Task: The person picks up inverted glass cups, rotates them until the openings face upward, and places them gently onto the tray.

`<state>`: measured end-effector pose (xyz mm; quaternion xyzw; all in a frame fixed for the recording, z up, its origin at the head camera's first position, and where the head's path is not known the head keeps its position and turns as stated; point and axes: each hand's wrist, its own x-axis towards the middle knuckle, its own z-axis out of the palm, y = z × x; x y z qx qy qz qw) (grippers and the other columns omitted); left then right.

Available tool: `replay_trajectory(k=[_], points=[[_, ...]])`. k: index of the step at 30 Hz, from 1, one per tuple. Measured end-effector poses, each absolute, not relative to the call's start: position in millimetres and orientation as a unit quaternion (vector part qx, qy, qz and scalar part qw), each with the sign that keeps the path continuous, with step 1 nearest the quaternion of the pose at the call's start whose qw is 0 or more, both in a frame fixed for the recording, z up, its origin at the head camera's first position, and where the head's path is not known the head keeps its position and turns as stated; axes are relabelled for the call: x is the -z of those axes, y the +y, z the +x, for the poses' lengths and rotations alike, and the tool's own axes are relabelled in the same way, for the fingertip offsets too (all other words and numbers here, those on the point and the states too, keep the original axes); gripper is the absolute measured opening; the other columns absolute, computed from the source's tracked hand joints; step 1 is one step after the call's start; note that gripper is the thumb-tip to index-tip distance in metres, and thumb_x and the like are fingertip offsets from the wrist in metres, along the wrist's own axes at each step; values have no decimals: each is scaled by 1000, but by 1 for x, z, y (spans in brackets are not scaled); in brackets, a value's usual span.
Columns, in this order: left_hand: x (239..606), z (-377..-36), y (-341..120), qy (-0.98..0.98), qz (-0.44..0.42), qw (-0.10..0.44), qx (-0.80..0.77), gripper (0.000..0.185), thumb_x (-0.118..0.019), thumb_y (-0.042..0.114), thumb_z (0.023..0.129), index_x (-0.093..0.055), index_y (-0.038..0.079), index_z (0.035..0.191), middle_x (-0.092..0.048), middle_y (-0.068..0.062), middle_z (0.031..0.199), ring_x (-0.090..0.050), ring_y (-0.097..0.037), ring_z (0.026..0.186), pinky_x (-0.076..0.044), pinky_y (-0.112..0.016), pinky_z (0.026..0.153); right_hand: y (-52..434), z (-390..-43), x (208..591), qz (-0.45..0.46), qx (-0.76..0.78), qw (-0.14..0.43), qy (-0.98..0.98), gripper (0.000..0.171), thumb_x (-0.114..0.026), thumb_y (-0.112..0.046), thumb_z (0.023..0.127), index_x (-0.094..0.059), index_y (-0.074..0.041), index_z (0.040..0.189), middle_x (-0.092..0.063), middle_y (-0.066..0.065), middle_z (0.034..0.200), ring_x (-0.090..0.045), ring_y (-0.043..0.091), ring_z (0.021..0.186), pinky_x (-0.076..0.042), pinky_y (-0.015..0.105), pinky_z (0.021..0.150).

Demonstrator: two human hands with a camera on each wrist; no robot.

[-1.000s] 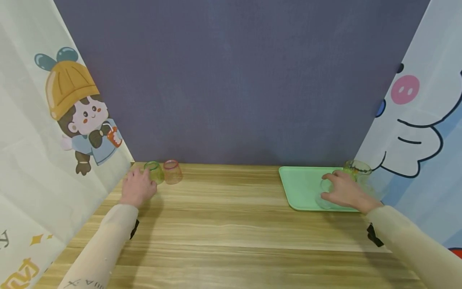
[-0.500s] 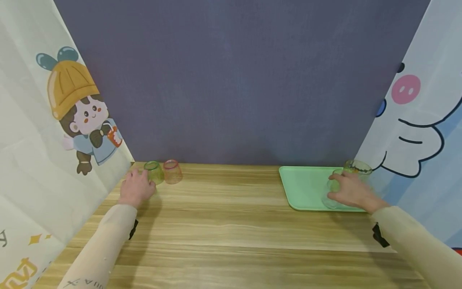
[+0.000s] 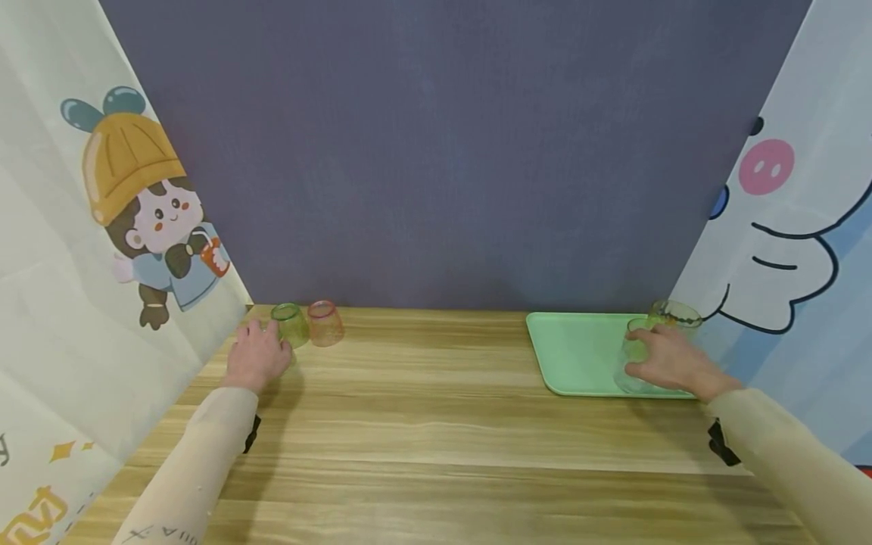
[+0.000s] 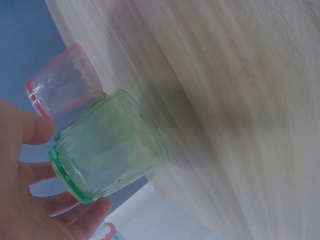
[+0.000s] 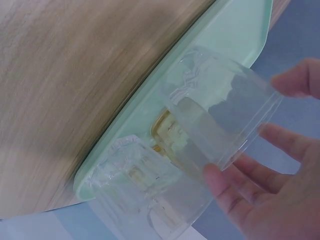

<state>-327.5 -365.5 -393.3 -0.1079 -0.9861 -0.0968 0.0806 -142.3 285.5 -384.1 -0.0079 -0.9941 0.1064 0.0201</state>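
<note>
Gripping: two cups at once, one per hand, both down on their surfaces.
Left hand (image 3: 255,356): fingers curled round green cup (image 3: 291,324), thumb on one side, fingertips (image 4: 92,212) under rim; holding, not lifted.
Green cup place: far-left of wooden table (image 3: 422,424), just beside pink cup (image 3: 325,323), the two touching or nearly so in left wrist view.
Right hand (image 3: 671,363): fingers wrapped round clear cup (image 3: 630,363), grip closed on its wall.
Clear cup place: on green tray (image 3: 579,352), right half, near front rim; second clear cup (image 3: 674,314) just behind, at tray's far-right corner.
Right wrist detail: held clear cup (image 5: 220,115) sits close against second clear cup (image 5: 150,200); touching or not, cannot tell through the glare.
Step in hand: likely settling the clear cup on the tray while securing the green cup for pickup.
Next move calls for: releasing right-hand grip without nudging the neighbour; lifting green cup straight up, clear of pink cup, then carrying across toward tray.
Risk: thin slick plastic, easy tipping.
Change vs earlier: clear cup and right hand shifted rightward and back on tray, closer to second clear cup; left hand and green cup unchanged.
</note>
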Motion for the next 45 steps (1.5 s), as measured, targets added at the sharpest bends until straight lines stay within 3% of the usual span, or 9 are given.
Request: replay_trajectory(k=[16, 27, 32, 45], points=[[393, -328, -363, -987, -106, 72, 96, 55, -45, 21, 100, -38, -15, 140, -34, -44, 134, -30, -62, 126, -43, -70, 91, 300, -143, 383, -12, -104, 13, -994, 67, -71, -34, 87, -54, 8, 137, -46, 44, 130, -50, 59, 111, -50, 63, 74], [394, -329, -356, -988, -100, 77, 94, 52, -46, 21, 100, -40, -16, 136, -36, -44, 131, -32, -62, 124, -45, -70, 89, 303, -163, 383, -10, -102, 3, -995, 67, -68, -34, 88, -54, 7, 138, -44, 41, 131, -40, 63, 116, -42, 72, 81], [395, -331, -353, -987, -97, 80, 97, 51, -46, 21, 100, -40, -16, 135, -35, -44, 132, -32, -62, 125, -44, -70, 90, 307, -174, 384, -1, -92, 5, -996, 66, -67, -33, 89, -54, 9, 138, -46, 40, 129, -42, 60, 115, -40, 73, 86], [397, -336, -343, -989, -84, 78, 93, 52, -47, 21, 99, -40, -15, 135, -35, -45, 133, -33, -62, 124, -44, -70, 90, 323, -204, 377, 16, -80, -18, -997, 66, -66, -33, 90, -52, 10, 139, -42, 43, 131, -39, 65, 118, -42, 72, 81]])
